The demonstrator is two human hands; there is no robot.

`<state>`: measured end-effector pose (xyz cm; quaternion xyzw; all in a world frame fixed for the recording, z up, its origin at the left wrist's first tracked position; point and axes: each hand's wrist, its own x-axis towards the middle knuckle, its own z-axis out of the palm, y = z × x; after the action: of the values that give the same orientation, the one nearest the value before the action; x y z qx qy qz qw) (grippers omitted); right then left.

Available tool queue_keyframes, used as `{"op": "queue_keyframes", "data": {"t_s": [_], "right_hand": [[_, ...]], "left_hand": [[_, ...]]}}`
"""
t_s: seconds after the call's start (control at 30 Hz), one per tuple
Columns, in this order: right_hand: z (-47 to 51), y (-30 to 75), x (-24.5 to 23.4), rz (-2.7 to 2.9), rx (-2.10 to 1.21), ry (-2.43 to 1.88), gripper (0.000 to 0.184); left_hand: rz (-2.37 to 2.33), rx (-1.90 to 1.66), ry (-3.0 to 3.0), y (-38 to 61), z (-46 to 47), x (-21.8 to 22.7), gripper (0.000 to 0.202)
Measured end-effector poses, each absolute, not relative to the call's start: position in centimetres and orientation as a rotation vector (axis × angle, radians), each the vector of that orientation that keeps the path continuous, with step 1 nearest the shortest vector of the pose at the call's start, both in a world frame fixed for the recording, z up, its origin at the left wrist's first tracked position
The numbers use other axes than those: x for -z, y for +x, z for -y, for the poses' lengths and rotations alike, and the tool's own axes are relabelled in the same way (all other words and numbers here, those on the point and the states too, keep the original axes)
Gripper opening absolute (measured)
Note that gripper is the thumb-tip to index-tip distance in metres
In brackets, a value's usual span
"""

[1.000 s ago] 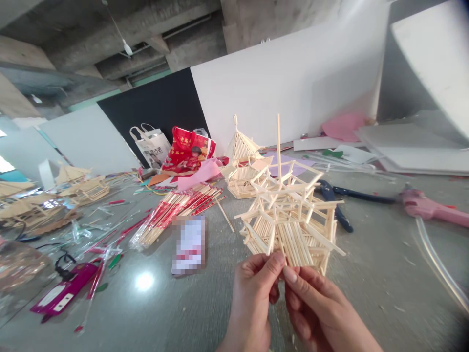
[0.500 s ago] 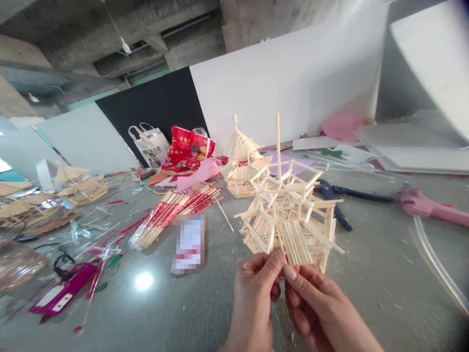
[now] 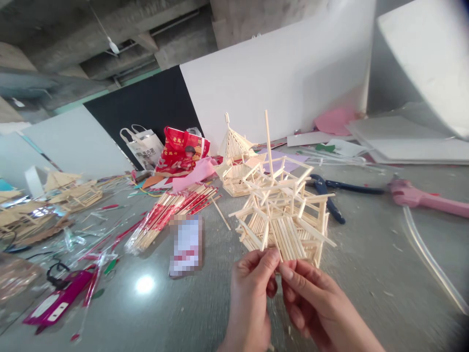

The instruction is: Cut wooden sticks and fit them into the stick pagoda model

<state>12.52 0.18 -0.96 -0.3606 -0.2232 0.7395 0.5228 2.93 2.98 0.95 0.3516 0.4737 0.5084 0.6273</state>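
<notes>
The left hand (image 3: 252, 286) and right hand (image 3: 315, 296) are each pinched closed before the pale, many-sided wooden-stick model (image 3: 287, 234) on the grey surface (image 3: 146, 325); whatever either grip holds is hidden. Light, even fingertip pressure probably suits such slender sticks.

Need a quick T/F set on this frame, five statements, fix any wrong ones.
1. The left hand and right hand are close together at the nearest stick model. True.
2. The red bag is left of the white bag. False: the red bag is right of the white bag.
3. A tall stick rises above that model. True.
4. The pink tool lies left of both hands. False: the pink tool lies right.
5. The pliers are dark blue. True.
</notes>
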Motion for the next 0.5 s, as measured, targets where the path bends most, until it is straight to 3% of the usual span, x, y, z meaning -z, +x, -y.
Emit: {"op": "queue_keyframes", "data": {"t_s": [0.5], "right_hand": [[0.04,12.95,0.82,0.566,-1.794,-0.839,0.037]], "left_hand": [[-1.082,-1.186,0.805,3.11,-2.94,-1.13,0.028]]}}
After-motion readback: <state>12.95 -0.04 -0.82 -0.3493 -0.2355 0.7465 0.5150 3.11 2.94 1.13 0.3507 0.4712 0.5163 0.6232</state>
